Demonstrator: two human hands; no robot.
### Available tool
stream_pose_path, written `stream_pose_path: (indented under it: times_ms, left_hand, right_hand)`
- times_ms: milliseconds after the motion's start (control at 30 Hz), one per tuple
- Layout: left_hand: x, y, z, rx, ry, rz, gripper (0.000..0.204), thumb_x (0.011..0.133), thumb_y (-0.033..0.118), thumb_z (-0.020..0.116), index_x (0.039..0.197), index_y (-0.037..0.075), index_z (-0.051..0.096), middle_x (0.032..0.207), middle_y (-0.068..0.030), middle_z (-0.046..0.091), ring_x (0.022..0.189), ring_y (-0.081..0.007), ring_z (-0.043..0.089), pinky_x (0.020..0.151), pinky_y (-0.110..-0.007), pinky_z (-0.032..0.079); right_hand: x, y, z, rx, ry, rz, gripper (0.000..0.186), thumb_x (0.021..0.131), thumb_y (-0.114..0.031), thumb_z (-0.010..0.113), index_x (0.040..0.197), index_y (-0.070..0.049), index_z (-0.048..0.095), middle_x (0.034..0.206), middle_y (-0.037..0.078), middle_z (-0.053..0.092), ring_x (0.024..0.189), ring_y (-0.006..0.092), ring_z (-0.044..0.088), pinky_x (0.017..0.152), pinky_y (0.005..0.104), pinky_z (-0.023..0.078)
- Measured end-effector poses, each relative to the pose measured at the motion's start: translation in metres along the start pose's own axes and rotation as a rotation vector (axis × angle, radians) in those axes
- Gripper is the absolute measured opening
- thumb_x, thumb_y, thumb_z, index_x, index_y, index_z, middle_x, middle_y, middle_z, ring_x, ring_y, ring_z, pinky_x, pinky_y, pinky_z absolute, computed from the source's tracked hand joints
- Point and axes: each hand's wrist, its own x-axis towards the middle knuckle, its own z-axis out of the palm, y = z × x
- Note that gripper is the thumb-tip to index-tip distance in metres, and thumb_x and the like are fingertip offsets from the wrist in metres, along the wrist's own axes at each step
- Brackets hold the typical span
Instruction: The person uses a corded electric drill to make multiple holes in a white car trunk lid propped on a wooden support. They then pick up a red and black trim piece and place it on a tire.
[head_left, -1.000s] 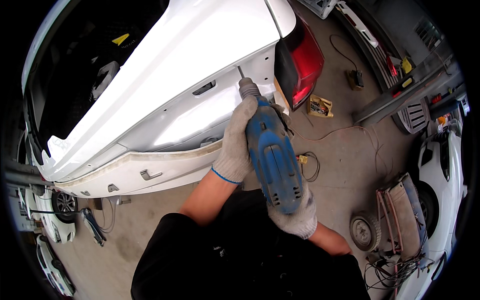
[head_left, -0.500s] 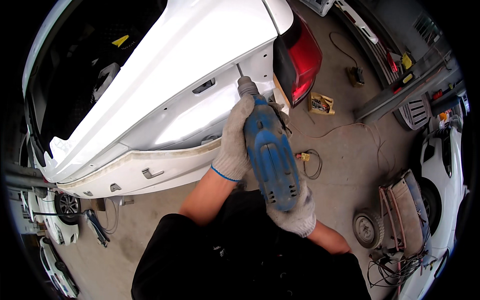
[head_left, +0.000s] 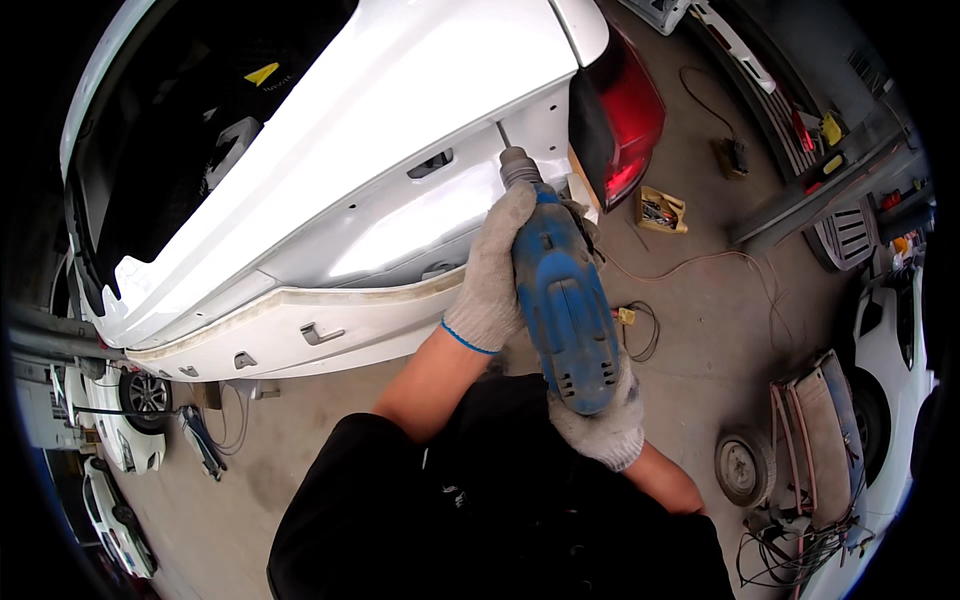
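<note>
A blue and grey power drill [head_left: 565, 300] points away from me, its bit up against the white car panel [head_left: 400, 225], near the red tail light [head_left: 630, 120]. My left hand [head_left: 495, 260], in a pale knitted glove with a blue cuff edge, wraps round the drill's front just behind the chuck [head_left: 519, 168]. At the rear end, my gloved right hand [head_left: 605, 425] closes on the drill from below; its fingers are mostly hidden under the tool. Whether the bit has gone into the metal I cannot tell. Below the panel curves a white bumper [head_left: 290, 330] with metal brackets.
On the floor to the right lie a yellow toolbox [head_left: 661, 210], a cable with a yellow plug [head_left: 626, 316] and a loose wheel [head_left: 744, 467]. A cart with tangled cables [head_left: 820, 440] stands beside another white car [head_left: 895, 380]. A lift post [head_left: 790, 215] rises at the right.
The whole view has shifted slightly, so the car, drill and floor things appear a little further right. Both hands keep the same hold on the drill, its bit at the same panel spot.
</note>
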Motion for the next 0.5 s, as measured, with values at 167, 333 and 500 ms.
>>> stream_pose_path:
  times_ms: [167, 333, 500]
  left_hand:
    - [-0.016, -0.015, 0.003, -0.035, 0.007, -0.012, 0.054, 0.096, 0.048, 0.063, 0.118, 0.0, 0.057, 0.097, -0.0155, 0.066, 0.081, -0.0229, 0.069, 0.071, -0.037, 0.061]
    - [-0.022, -0.032, 0.014, -0.035, 0.038, -0.037, 0.062, 0.091, 0.053, 0.066, 0.12, -0.002, 0.057, 0.102, -0.0197, 0.066, 0.086, -0.0291, 0.07, 0.074, -0.042, 0.062]
    - [-0.024, -0.04, 0.017, -0.102, 0.026, -0.055, 0.05, 0.094, 0.045, 0.067, 0.121, 0.004, 0.055, 0.1, -0.0125, 0.065, 0.084, -0.0221, 0.068, 0.072, -0.037, 0.061]
  right_hand:
    - [-0.019, 0.003, -0.01, -0.082, -0.021, 0.006, 0.067, 0.077, -0.018, 0.08, 0.132, 0.0, 0.047, 0.114, 0.016, 0.068, 0.097, 0.0287, 0.072, 0.081, 0.0381, 0.058]
    - [-0.045, 0.007, -0.024, -0.052, -0.098, 0.14, 0.041, 0.079, -0.019, 0.077, 0.117, -0.008, 0.063, 0.11, 0.008, 0.071, 0.096, 0.0249, 0.07, 0.081, 0.0365, 0.056]
    - [-0.044, 0.003, -0.033, -0.158, -0.082, 0.102, 0.038, 0.079, -0.02, 0.077, 0.113, -0.009, 0.065, 0.105, 0.008, 0.071, 0.093, 0.0273, 0.07, 0.08, 0.0379, 0.056]
